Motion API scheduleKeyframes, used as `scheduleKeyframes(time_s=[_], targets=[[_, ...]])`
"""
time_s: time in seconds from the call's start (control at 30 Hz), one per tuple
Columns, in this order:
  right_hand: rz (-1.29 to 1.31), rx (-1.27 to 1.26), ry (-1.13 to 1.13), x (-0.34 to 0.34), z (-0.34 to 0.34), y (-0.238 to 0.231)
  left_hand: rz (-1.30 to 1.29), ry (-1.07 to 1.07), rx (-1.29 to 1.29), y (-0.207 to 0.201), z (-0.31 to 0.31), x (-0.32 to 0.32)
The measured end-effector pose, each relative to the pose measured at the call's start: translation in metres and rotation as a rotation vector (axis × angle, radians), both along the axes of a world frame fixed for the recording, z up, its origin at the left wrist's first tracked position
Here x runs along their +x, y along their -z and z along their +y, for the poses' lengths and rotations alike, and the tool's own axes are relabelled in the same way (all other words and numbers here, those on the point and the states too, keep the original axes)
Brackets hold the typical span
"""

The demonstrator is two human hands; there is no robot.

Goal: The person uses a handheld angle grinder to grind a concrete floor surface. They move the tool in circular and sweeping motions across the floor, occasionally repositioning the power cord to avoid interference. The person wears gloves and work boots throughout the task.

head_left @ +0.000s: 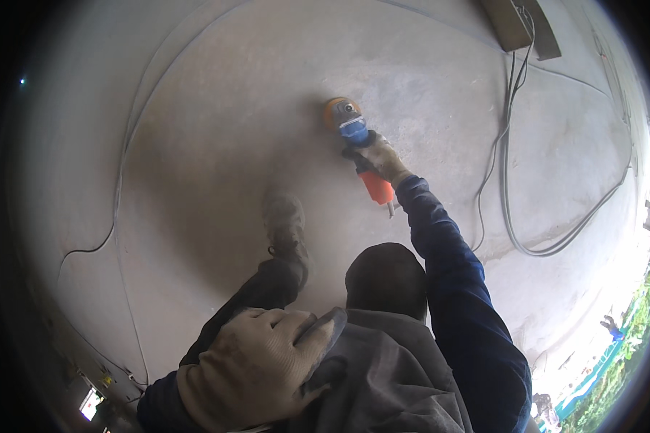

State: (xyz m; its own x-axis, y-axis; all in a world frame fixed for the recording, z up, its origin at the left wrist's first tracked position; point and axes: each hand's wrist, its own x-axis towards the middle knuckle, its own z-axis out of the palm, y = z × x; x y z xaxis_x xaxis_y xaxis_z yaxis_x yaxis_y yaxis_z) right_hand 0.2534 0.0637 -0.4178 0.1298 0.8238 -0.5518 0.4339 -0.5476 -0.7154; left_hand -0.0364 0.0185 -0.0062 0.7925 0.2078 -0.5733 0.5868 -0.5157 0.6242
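Head view, looking down: the right hand [380, 157], in a dusty work glove, is closed around the body of an angle grinder [357, 148] at the end of an outstretched arm in a dark blue sleeve. The grinder has an orange rear handle sticking out below the glove, a blue middle section and an orange guard at its head, which is pressed against the grey concrete floor [217, 123] well out in front of the person. The left hand [256, 372], also gloved, lies flat with fingers spread and slightly curled on the person's left knee, gripping nothing but the grey trouser cloth. Beyond it a dust-covered shoe [283, 220] stands on the floor, to the left of the grinder and nearer the body. A haze of grey dust hangs over the floor around the shoe. To the right, grey cables [509, 209] loop across the concrete, running up to a wooden plank [516, 25] at the top edge. A thin wire [119, 209] trails along the floor on the left.
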Motion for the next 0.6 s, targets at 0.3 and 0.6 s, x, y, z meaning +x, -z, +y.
scheduleKeyframes(time_s=[0.3,0.6], targets=[[0.307,0.022,0.436,0.060,0.001,-0.008,-0.032,-0.151,-0.027,0.011,-0.022,-0.037],[0.305,-0.062,0.025,-0.112,-0.047,-0.024,-0.164,-0.303,0.026,-0.002,-0.037,-0.039]])
